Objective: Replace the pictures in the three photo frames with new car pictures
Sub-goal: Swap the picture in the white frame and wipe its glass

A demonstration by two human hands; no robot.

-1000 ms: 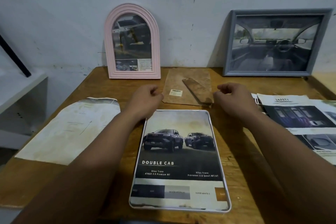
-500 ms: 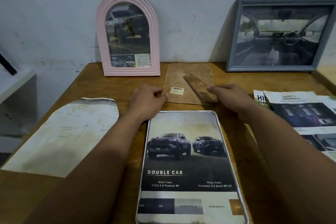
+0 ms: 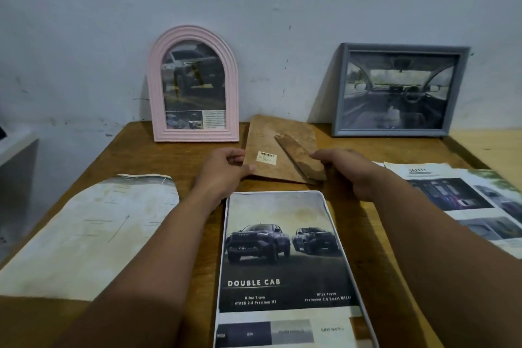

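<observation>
**Two hands on the backing board**

Head view: my left hand (image 3: 223, 175) pinches the brown backing board (image 3: 278, 150) at its left edge; my right hand (image 3: 348, 169) curls round its stand at the right. Nearer me the white frame (image 3: 324, 206) lies flat, holding the Double Cab picture (image 3: 285, 257). The pink arched frame (image 3: 195, 85) and grey frame (image 3: 398, 90) lean on the wall, each holding a car picture.

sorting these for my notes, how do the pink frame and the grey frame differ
The pink frame is arched at the top and stands tall; the grey frame is a rectangle set wide. The pink one shows a car from outside plus a small text panel; the grey one shows a car's interior with the steering wheel. Both stand on the wooden table, against the wall.
</observation>
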